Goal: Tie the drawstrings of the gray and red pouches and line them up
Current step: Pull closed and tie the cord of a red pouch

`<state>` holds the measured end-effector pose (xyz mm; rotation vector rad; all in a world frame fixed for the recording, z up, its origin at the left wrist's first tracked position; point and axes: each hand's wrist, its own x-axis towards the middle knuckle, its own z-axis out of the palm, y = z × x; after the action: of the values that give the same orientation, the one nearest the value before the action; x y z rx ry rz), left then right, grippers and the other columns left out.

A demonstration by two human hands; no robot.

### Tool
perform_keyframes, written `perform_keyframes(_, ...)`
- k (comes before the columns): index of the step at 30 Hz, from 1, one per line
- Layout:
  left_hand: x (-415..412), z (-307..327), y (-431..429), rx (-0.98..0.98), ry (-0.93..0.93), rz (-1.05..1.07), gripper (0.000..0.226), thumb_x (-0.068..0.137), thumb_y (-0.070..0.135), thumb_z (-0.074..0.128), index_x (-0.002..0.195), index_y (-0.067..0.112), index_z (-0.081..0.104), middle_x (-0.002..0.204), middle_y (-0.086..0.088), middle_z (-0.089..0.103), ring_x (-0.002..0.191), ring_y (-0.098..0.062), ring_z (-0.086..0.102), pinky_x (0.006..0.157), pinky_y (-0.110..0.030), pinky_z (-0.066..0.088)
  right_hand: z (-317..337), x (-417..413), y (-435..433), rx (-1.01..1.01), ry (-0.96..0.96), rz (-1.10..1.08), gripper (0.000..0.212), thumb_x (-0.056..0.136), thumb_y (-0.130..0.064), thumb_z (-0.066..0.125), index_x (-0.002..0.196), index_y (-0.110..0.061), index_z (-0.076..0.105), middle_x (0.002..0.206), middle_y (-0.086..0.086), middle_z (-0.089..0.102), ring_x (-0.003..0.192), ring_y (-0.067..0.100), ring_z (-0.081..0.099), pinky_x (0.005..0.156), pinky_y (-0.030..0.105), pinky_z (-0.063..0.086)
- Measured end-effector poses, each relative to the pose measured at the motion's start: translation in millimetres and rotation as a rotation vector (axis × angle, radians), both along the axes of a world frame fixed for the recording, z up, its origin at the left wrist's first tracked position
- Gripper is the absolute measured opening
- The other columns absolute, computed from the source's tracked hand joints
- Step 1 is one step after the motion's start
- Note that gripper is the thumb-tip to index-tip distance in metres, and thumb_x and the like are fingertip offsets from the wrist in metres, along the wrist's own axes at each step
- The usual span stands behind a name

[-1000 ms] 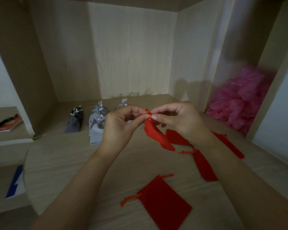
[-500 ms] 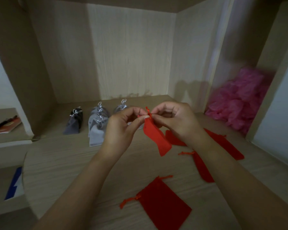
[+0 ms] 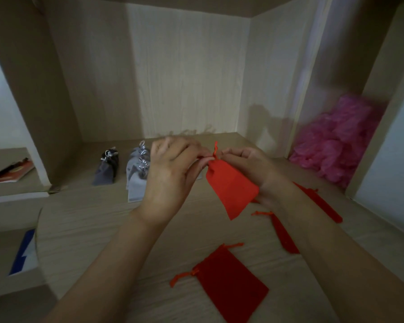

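Fingers (image 3: 197,159) of left hand (image 3: 170,176) and right hand (image 3: 250,169) pinch the red pouch (image 3: 231,190) drawstring (image 3: 215,148), apparently mid-knot; next likely calls for pulling it tight.

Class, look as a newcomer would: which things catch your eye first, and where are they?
In the middle, the left hand and right hand pinch the neck of a red pouch held above the desk. A pink heap sits in the right-hand alcove; gray pouches stand beyond the left hand.

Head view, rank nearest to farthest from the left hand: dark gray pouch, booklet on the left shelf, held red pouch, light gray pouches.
1. held red pouch: its neck pinched by the left hand
2. light gray pouches: just left of it
3. dark gray pouch: further left
4. booklet: far-left shelf
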<state>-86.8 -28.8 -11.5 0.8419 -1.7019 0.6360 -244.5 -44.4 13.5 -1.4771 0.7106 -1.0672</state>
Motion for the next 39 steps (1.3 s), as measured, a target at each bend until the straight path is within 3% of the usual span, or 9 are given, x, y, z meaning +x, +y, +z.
perform_keyframes(5, -5.7, 0.0, 6.7, 0.031, 0.060, -0.007, 0.016, 0.089, 0.019, 0.058, 0.084, 0.006, 0.068, 0.083, 0.000, 0.068, 0.082, -0.008, 0.052, 0.076, -0.028, 0.036, 7.3, 1.9, 8.0, -0.110, 0.064, -0.133, 0.017, 0.089, -0.001, 0.057, 0.073, -0.006, 0.062, 0.056, -0.005, 0.060, 0.045, -0.002, 0.051, 0.045, 0.011, 0.039)
perform_keyframes(12, -8.6, -6.7, 1.3, 0.174, 0.203, -0.027, 0.020, 0.092, 0.023, 0.050, 0.087, 0.006, 0.059, 0.083, 0.000, 0.057, 0.081, -0.013, 0.047, 0.073, -0.021, 0.034, 1.6, 2.3, 2.2, -0.246, 0.062, -0.309, 0.016, 0.084, 0.001, 0.060, 0.071, -0.008, 0.063, 0.054, -0.010, 0.059, 0.050, -0.003, 0.053, 0.050, 0.010, 0.041)
perform_keyframes(16, -14.3, -11.9, -0.6, 0.249, 0.206, -0.168, 0.018, 0.094, 0.023, 0.046, 0.087, 0.011, 0.057, 0.083, 0.010, 0.050, 0.080, -0.008, 0.046, 0.075, -0.019, 0.036, -3.5, -0.1, -2.2, -0.254, 0.082, -0.423, 0.022, 0.081, -0.004, 0.065, 0.065, -0.018, 0.064, 0.058, -0.011, 0.061, 0.055, -0.004, 0.054, 0.054, 0.010, 0.041)
perform_keyframes(19, -22.7, -11.4, 4.1, 0.426, 0.430, -0.437, 0.012, 0.096, 0.019, 0.049, 0.084, 0.018, 0.052, 0.077, 0.014, 0.053, 0.074, -0.003, 0.049, 0.071, -0.015, 0.038, -3.9, 0.3, -1.4, -0.193, 0.042, -0.403, 0.020, 0.083, -0.006, 0.065, 0.066, -0.018, 0.064, 0.058, -0.012, 0.060, 0.054, -0.003, 0.053, 0.053, 0.011, 0.041)
perform_keyframes(24, -35.7, -11.3, 2.6, 0.826, 0.940, -1.166, 0.014, 0.091, 0.022, 0.044, 0.083, 0.012, 0.052, 0.076, 0.003, 0.053, 0.074, -0.008, 0.050, 0.073, -0.019, 0.044, -1.6, 3.0, -4.3, -0.023, -0.138, -0.318, 0.019, 0.086, -0.006, 0.063, 0.069, -0.012, 0.063, 0.058, -0.004, 0.059, 0.051, 0.001, 0.052, 0.050, 0.015, 0.043)
perform_keyframes(26, -34.0, -13.0, -0.1, 0.887, 1.017, -1.267, 0.012, 0.086, 0.026, 0.050, 0.086, 0.014, 0.055, 0.078, 0.003, 0.057, 0.075, -0.007, 0.053, 0.073, -0.020, 0.046, -2.1, 3.5, -6.1, 0.023, -0.203, -0.283, 0.020, 0.086, -0.006, 0.063, 0.067, -0.011, 0.063, 0.056, -0.003, 0.060, 0.049, 0.004, 0.055, 0.049, 0.017, 0.046)
perform_keyframes(33, -28.3, -13.8, 0.4, 0.871, 0.795, -1.011, 0.013, 0.089, 0.031, 0.052, 0.081, 0.022, 0.056, 0.082, 0.001, 0.046, 0.083, -0.019, 0.038, 0.082, -0.033, 0.033, -4.0, -1.0, -6.8, -0.051, -0.120, -0.294, 0.021, 0.086, -0.002, 0.061, 0.069, -0.014, 0.063, 0.057, -0.009, 0.060, 0.052, 0.000, 0.053, 0.053, 0.013, 0.042)
perform_keyframes(36, -32.0, -14.6, -0.3, 0.917, 0.803, -0.931, 0.019, 0.095, 0.029, 0.050, 0.085, 0.013, 0.050, 0.085, 0.001, 0.054, 0.088, -0.013, 0.051, 0.086, -0.029, 0.045, -3.7, -12.0, -9.3, -0.147, -0.044, -0.253, 0.019, 0.086, -0.001, 0.060, 0.074, -0.015, 0.063, 0.060, -0.009, 0.061, 0.055, 0.000, 0.053, 0.053, 0.012, 0.041)
perform_keyframes(39, -39.1, -18.5, 1.0, 0.975, 0.823, -0.902, 0.023, 0.085, 0.021, 0.052, 0.098, 0.002, 0.051, 0.094, -0.010, 0.058, 0.091, -0.017, 0.057, 0.085, -0.028, 0.052, -2.9, -24.1, -15.5, -0.150, -0.063, -0.185, 0.018, 0.086, -0.002, 0.060, 0.076, -0.016, 0.062, 0.064, -0.004, 0.063, 0.059, 0.004, 0.054, 0.057, 0.014, 0.042)
